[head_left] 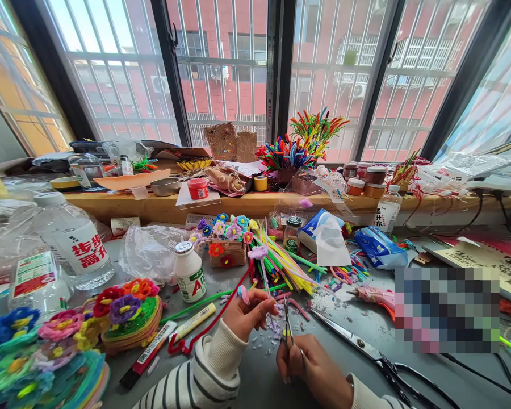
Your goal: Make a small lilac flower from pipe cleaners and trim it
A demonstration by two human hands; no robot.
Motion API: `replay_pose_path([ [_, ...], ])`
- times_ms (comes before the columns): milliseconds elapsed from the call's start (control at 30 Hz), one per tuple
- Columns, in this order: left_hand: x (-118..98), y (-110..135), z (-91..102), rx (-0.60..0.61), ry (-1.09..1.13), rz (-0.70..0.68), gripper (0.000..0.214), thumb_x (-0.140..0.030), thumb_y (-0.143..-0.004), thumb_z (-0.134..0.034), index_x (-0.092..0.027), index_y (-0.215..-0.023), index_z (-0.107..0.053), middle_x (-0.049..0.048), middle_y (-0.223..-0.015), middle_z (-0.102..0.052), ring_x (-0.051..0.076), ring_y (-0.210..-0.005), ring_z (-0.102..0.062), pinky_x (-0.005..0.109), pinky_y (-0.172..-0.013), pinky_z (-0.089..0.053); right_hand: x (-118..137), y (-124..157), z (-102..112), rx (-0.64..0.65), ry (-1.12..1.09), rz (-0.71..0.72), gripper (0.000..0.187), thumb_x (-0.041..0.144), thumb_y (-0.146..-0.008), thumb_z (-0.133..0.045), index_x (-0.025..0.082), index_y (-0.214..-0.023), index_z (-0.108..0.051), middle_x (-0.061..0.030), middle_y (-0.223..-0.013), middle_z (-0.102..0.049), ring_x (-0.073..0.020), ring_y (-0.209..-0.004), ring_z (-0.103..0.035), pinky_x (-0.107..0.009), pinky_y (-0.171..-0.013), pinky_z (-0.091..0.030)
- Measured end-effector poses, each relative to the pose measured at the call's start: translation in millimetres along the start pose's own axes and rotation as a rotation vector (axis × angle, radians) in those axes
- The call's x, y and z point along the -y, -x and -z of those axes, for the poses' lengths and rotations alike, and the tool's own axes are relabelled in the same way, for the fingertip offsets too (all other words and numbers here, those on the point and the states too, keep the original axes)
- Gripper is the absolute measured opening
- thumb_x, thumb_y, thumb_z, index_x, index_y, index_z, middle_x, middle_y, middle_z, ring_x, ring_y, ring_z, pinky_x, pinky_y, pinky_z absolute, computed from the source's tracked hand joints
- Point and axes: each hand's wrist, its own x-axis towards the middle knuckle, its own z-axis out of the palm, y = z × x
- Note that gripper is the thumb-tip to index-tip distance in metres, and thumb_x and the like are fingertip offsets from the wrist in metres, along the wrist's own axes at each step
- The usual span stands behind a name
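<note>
Between its pinched fingers, my left hand (247,313) holds a lilac pipe cleaner flower (259,252) upright by its stem. A small pink-and-blue piece (243,293) rests against that hand. My right hand (300,360) grips small scissors (288,325), their blades pointing up just right of the stem. Whether the blades touch the stem I cannot tell. Lilac fluff clippings (275,332) lie on the grey table under both hands. A red pipe cleaner (215,326) bends away to the left of my left hand. Large scissors (357,342) lie to the right of my right hand.
On the left are fuzzy flower pieces (128,312), a white bottle (189,272) and a big water jug (74,244). Beyond my hands stand a flower basket (229,253) and a pipe cleaner bundle (287,255). A pink glue gun (375,296) lies right, near a blurred patch.
</note>
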Motion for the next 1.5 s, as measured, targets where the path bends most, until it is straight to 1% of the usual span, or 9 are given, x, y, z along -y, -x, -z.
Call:
replay_pose_path([
  [267, -1, 6, -3.4, 0.184, 0.103, 0.137, 0.026, -0.03, -0.049, -0.069, -0.011, -0.064, -0.058, -0.0003, -0.045, -0.058, 0.007, -0.037, -0.049, 0.018, -0.039, -0.037, -2, -2, 4, -0.116, 0.042, 0.003, 0.065, 0.068, -0.069, -0.012, 0.015, -0.046, -0.043, 0.0017, -0.044, -0.037, -0.0093, -0.043, -0.036, -0.02, -0.042, -0.026],
  [400, -2, 5, -3.8, 0.158, 0.177, 0.127, 0.028, -0.034, -0.05, -0.067, -0.011, -0.066, -0.061, -0.0012, -0.046, -0.055, 0.008, -0.041, -0.051, 0.019, -0.042, -0.039, -4, -2, 3, -0.093, 0.052, -0.003, 0.066, 0.067, -0.07, -0.013, 0.015, -0.046, -0.044, 0.0019, -0.043, -0.037, -0.009, -0.042, -0.035, -0.02, -0.041, -0.026],
  [633, -2, 1, -1.0, 0.132, 0.253, 0.197, 0.026, -0.033, -0.049, -0.068, -0.012, -0.061, -0.059, -0.003, -0.043, -0.055, 0.006, -0.034, -0.048, 0.016, -0.033, -0.033, -11, 0, 0, -0.048, 0.092, 0.024, 0.066, 0.067, -0.07, -0.012, 0.015, -0.048, -0.046, -0.0001, -0.045, -0.044, -0.0105, -0.045, -0.042, -0.02, -0.044, -0.029],
  [867, -4, 2, -2.1, 0.149, 0.399, 0.301, 0.033, -0.021, -0.042, -0.074, -0.013, -0.073, -0.064, -0.0009, -0.056, -0.061, 0.004, -0.046, -0.055, 0.014, -0.046, -0.041, -9, -2, 1, -0.108, 0.126, -0.007, 0.064, 0.066, -0.071, -0.013, 0.015, -0.046, -0.043, 0.0002, -0.043, -0.043, -0.0099, -0.043, -0.041, -0.02, -0.042, -0.028],
  [1000, 1, 0, 0.1, 0.184, 0.325, 0.297, 0.032, -0.03, -0.048, -0.07, -0.015, -0.074, -0.059, -0.0035, -0.048, -0.057, 0.005, -0.034, -0.049, 0.013, -0.03, -0.034, -12, -1, 1, -0.117, 0.147, -0.008, 0.064, 0.064, -0.073, -0.015, 0.015, -0.047, -0.045, 0.0006, -0.044, -0.043, -0.0097, -0.044, -0.042, -0.02, -0.042, -0.028],
  [1133, 6, -4, 2.5, 0.219, 0.346, 0.302, 0.031, -0.033, -0.045, -0.071, -0.013, -0.065, -0.058, -0.0042, -0.04, -0.054, 0.003, -0.024, -0.04, 0.012, -0.021, -0.024, -12, -2, 1, -0.119, 0.153, -0.004, 0.064, 0.064, -0.073, -0.015, 0.014, -0.048, -0.046, 0.0012, -0.044, -0.041, -0.0093, -0.044, -0.041, -0.019, -0.042, -0.027],
  [1267, 0, -2, 2.3, 0.213, 0.476, 0.444, 0.033, -0.018, -0.04, -0.075, -0.013, -0.071, -0.063, -0.0026, -0.054, -0.06, 0.001, -0.04, -0.051, 0.009, -0.039, -0.039, -10, -3, 1, -0.121, 0.135, -0.017, 0.062, 0.063, -0.073, -0.015, 0.014, -0.047, -0.044, 0.0013, -0.044, -0.04, -0.0089, -0.043, -0.039, -0.019, -0.042, -0.026],
  [1367, -6, 1, 1.3, 0.208, 0.5, 0.505, 0.038, -0.015, -0.037, -0.076, -0.016, -0.074, -0.064, -0.0015, -0.06, -0.062, 0.004, -0.05, -0.057, 0.011, -0.048, -0.044, -10, -2, 1, -0.119, 0.146, -0.031, 0.062, 0.063, -0.074, -0.016, 0.014, -0.048, -0.045, 0.0012, -0.045, -0.04, -0.0091, -0.044, -0.04, -0.019, -0.042, -0.026],
  [1500, -6, 3, 1.2, 0.219, 0.41, 0.451, 0.028, -0.026, -0.045, -0.072, -0.018, -0.071, -0.064, -0.0032, -0.045, -0.056, 0.003, -0.035, -0.049, 0.01, -0.03, -0.032, -12, -1, 1, -0.125, 0.152, -0.037, 0.063, 0.062, -0.074, -0.015, 0.014, -0.049, -0.048, 0.0006, -0.045, -0.042, -0.0097, -0.045, -0.042, -0.019, -0.044, -0.028],
])
